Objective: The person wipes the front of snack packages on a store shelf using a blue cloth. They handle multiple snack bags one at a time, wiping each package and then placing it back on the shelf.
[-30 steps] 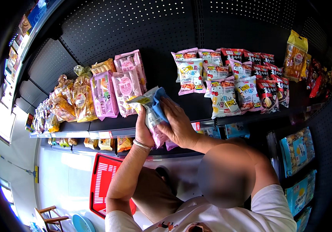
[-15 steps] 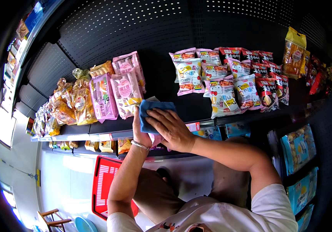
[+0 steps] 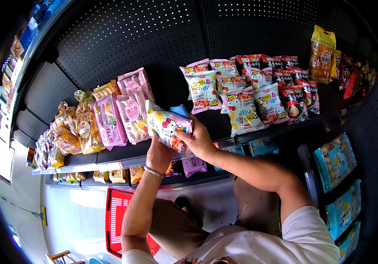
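A white and pink snack bag [image 3: 168,125] with a cartoon cat is held up before the shelf, its front showing. My left hand [image 3: 159,153] is closed round its lower left side. On the right side, my right hand [image 3: 201,138] grips the bag with the thumb on its front. A folded blue cloth [image 3: 180,111] pokes out behind the bag's upper right edge, against my right hand; those fingers are mostly hidden. Similar cartoon snack bags [image 3: 204,91] stand on the shelf to the right, and pink bread packs [image 3: 132,115] stand close by on the left.
Red and black snack bags [image 3: 292,102] and a yellow pack [image 3: 323,55] stand farther right on the black shelf [image 3: 215,125]. Golden bread bags [image 3: 91,125] fill its left part. Below are a red basket [image 3: 115,211] and blue packs [image 3: 336,163].
The snack bag has turned so its printed front shows, and the blue cloth has gone from its front to behind it. My right thumb now lies on the bag.
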`<state>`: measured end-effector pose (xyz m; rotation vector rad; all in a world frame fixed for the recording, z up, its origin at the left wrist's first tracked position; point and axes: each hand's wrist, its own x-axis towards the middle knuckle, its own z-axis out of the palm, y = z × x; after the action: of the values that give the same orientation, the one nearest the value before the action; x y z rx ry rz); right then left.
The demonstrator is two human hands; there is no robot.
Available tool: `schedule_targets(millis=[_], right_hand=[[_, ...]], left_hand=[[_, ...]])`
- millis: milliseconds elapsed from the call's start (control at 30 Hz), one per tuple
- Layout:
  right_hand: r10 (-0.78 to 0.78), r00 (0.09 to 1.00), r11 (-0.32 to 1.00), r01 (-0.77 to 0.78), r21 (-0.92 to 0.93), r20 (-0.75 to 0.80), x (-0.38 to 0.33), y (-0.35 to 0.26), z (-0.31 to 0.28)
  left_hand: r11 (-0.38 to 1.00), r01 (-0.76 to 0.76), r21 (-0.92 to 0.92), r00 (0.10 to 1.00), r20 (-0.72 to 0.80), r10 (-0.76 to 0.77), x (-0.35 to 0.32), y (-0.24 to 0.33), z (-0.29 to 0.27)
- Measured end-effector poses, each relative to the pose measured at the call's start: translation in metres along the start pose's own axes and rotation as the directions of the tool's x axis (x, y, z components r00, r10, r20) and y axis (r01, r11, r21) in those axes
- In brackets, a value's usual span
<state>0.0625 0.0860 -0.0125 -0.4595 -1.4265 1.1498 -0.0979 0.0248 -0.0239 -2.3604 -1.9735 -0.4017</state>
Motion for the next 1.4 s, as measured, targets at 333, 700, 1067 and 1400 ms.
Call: schedule_targets(millis=[333,700,1067,1400], right_hand=[[0.509,0.817,0.857,-0.509,-0.074,0.273,-0.014,0.007,-0.012],[0.563,0.218,0.762,0.237,-0.603,0.797,-0.084,-0.073,0.005],[0.587,0.111,0.700,0.427,-0.573,0.802,-0.125,-0.031,-0.022],[0.474,0.050,0.704,0.578,-0.413,0.879,-0.122,-0.034,-0.024]], left_hand=[[-0.327,-0.210,-0.921,0.753,0.061,-0.655,0.005,0.001,-0.015],[-0.015,-0.184,-0.983,0.721,-0.124,-0.682,0.020,0.006,-0.005],[0.031,-0.157,-0.987,0.826,-0.149,-0.543,0.100,0.061,0.030],[-0.036,0.085,-0.996,0.875,0.092,-0.475,0.127,0.063,0.081]])
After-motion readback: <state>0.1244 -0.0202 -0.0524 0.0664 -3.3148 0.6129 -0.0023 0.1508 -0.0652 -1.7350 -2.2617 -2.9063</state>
